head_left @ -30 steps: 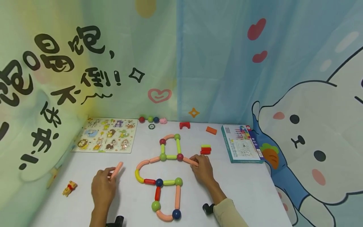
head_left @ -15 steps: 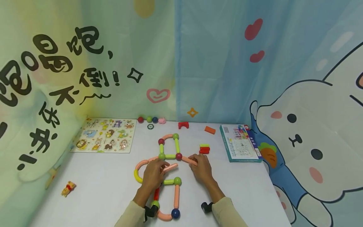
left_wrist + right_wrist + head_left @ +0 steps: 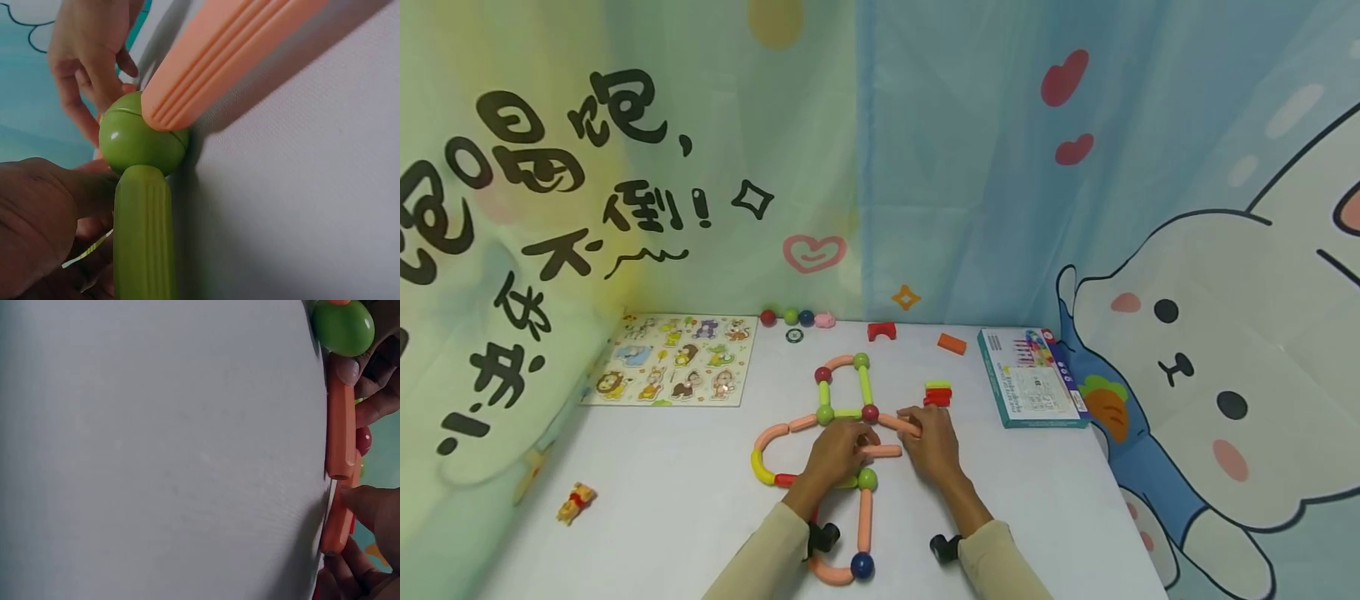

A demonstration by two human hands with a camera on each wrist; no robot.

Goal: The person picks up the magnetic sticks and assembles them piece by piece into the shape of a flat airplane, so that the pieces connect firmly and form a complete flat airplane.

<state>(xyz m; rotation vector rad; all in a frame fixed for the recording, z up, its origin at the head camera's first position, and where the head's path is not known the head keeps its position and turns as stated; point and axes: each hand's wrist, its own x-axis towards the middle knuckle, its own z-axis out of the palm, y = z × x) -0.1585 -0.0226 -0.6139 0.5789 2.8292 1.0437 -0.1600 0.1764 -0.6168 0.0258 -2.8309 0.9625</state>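
Magnetic rods and balls form a figure on the white table. My left hand pinches a straight salmon-coloured rod by its left end, above the middle of the figure. In the right wrist view this rod lies nearly in line with a second rod, their ends close together. My right hand grips that second rod, also salmon-coloured, whose other end meets a red ball. Close to the left wrist camera are a green ball, a light-green rod and a salmon rod.
Two red rods and a light-green one lie behind my right hand. Farther back are a boxed set, an orange block, a red arch, several balls and an animal puzzle board. A bear figurine lies at left.
My left hand has swung right from the table's left side, carrying its rod over the figure and turning it nearly level beside my right hand. The right hand keeps its grip, almost still.
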